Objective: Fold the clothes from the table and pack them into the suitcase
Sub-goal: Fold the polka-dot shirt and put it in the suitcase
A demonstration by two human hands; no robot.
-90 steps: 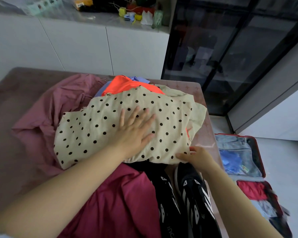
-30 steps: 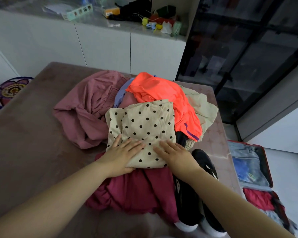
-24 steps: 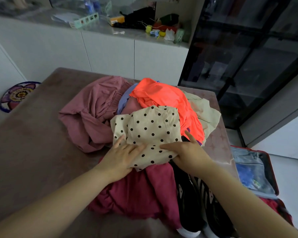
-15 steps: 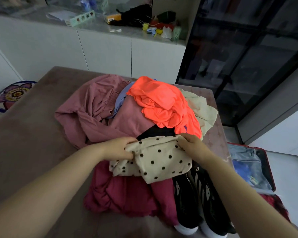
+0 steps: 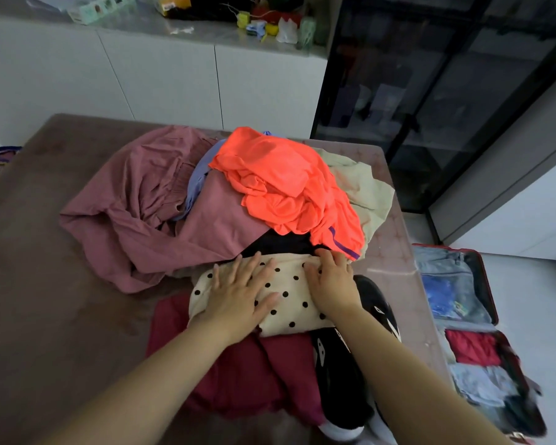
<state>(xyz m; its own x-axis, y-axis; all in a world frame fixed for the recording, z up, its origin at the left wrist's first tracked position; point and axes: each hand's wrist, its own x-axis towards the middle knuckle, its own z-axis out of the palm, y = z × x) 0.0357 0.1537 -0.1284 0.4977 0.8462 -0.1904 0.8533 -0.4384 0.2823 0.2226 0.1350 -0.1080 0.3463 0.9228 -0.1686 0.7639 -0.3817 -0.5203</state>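
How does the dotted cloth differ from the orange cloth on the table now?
The dotted cloth is cream with black dots; the orange cloth is bright orange with a purple stripe. The dotted cloth is folded into a small flat bundle; the orange cloth lies crumpled. The left hand and right hand press on the dotted cloth; neither rests on the orange cloth. Both lie on the clothes pile on the table.

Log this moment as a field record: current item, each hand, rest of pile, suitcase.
item: cream polka-dot garment, folded small, lying on the pile's near side
left hand: flat, pressing it
right hand: flat, pressing its right part
unfolded: orange garment, pink garment, maroon garment
suitcase: open on the floor, right of the table, clothes inside
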